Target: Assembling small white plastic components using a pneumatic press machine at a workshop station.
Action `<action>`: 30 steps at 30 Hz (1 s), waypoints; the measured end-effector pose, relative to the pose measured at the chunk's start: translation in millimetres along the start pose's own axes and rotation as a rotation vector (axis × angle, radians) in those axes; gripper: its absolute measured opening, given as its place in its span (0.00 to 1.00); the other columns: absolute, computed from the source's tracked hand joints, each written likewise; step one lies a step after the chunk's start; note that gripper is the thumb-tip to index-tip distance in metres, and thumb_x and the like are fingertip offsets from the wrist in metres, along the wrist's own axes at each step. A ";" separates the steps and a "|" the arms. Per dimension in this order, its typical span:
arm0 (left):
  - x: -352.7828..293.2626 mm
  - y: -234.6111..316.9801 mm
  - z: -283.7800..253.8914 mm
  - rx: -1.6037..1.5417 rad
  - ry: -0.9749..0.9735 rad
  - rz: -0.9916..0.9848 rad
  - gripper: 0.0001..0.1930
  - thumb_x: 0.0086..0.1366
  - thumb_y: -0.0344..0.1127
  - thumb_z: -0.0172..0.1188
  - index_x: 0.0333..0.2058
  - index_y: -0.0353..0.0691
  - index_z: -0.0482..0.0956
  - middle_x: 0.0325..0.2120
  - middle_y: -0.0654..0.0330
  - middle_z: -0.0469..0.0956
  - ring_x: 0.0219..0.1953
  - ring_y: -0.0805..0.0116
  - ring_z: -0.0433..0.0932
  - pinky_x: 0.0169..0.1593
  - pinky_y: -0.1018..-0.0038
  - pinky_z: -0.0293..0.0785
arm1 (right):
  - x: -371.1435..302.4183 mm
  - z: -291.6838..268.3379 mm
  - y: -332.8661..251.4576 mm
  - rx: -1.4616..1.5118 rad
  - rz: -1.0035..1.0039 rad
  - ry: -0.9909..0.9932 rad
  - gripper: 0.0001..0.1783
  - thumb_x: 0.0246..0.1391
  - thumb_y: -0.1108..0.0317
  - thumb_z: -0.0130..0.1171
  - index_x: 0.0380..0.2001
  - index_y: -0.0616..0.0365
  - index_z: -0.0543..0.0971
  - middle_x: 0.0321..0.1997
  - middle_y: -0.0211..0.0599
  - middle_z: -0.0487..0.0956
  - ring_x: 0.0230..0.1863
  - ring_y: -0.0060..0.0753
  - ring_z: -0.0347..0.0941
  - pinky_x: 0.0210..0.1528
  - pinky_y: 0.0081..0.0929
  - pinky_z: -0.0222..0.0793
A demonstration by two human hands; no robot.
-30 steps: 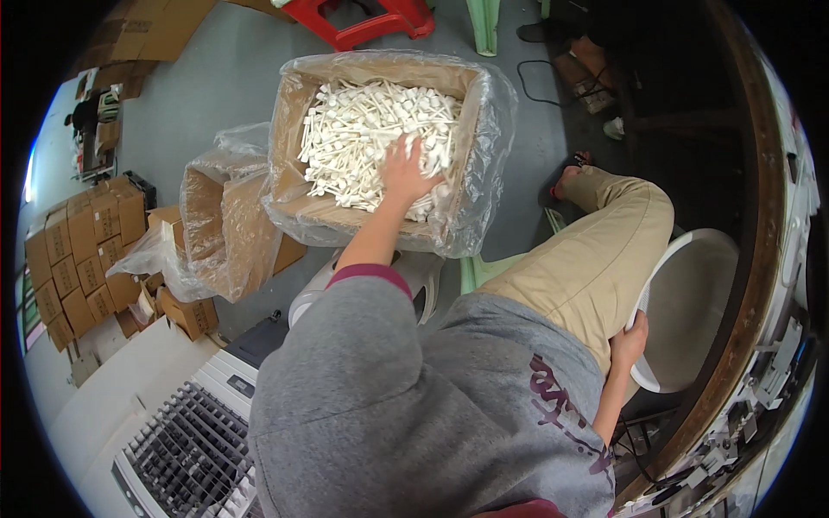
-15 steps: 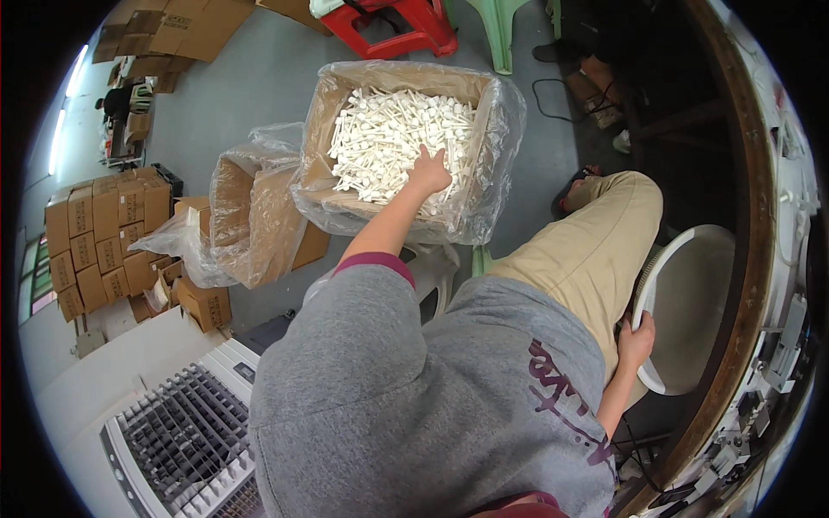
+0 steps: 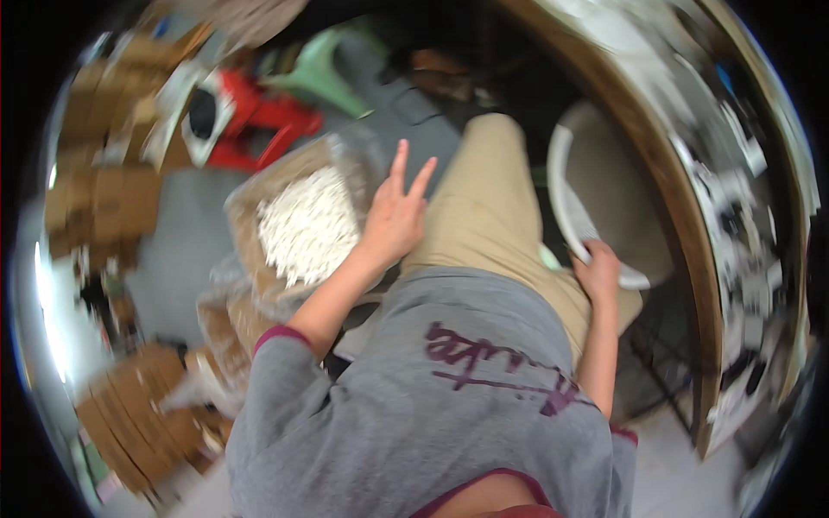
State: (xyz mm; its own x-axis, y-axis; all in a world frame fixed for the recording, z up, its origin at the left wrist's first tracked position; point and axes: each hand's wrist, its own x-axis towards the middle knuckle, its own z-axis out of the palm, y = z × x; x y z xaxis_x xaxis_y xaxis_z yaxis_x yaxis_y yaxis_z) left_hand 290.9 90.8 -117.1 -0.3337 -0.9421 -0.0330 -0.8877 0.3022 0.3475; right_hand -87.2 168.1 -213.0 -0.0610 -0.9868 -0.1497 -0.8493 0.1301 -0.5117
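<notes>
Person's two hands with a carton and a basin, seen from the head. Half a second earlier, the left hand [image 3: 398, 210] was among the white pieces [image 3: 311, 226]; it is now clear of the carton [image 3: 244, 220] and raised beside the trouser leg [image 3: 484, 203], well apart from the tabletop. Its index and middle fingers are extended and spread, pointing away from the body; the others are folded, and whether they enclose anything cannot be told. The right hand [image 3: 598, 269] remains closed on the rim of the basin [image 3: 615, 186], as before. The view has turned, so that the carton appears farther left and slanted.

The basin lies between the leg and the wooden near edge of the tabletop [image 3: 693, 298], which covers part of its far side. Its long axis runs nearly parallel to that edge, the near end being gripped; the direction in which its mouth tilts is unclear. The carton, left of the leg, opens upward within a clear plastic liner. The pieces are heaped inside, blurred, their individual directions indistinct. Beyond the carton stands a red stool [image 3: 289, 126].
</notes>
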 end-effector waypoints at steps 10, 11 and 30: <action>56.1 127.4 16.8 -0.020 -0.512 0.706 0.29 0.65 0.42 0.60 0.64 0.44 0.67 0.59 0.47 0.72 0.51 0.48 0.76 0.56 0.59 0.73 | -53.2 9.7 -21.8 0.145 0.045 -0.067 0.23 0.37 0.48 0.74 0.31 0.53 0.84 0.32 0.38 0.85 0.36 0.43 0.81 0.49 0.35 0.69; 56.9 133.0 26.2 -0.050 -0.528 0.759 0.28 0.65 0.43 0.60 0.63 0.43 0.68 0.58 0.47 0.73 0.51 0.47 0.76 0.56 0.59 0.73 | -54.8 10.5 -21.1 0.160 0.058 -0.071 0.23 0.36 0.49 0.74 0.31 0.53 0.84 0.31 0.38 0.85 0.35 0.43 0.81 0.49 0.35 0.70; 69.0 130.1 97.9 -0.152 -0.700 0.899 0.19 0.63 0.46 0.63 0.47 0.39 0.82 0.41 0.51 0.83 0.46 0.51 0.80 0.58 0.60 0.71 | -85.1 11.8 -42.4 0.348 0.246 0.120 0.22 0.40 0.58 0.72 0.40 0.52 0.83 0.41 0.37 0.85 0.45 0.40 0.79 0.55 0.35 0.66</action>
State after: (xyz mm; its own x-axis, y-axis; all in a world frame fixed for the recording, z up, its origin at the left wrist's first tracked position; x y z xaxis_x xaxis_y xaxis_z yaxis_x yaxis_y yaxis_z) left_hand 121.3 79.3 -165.9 -0.9726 -0.0932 -0.2129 -0.2078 0.7588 0.6173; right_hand -39.8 247.6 -188.5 -0.3167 -0.9241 -0.2141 -0.5761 0.3667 -0.7305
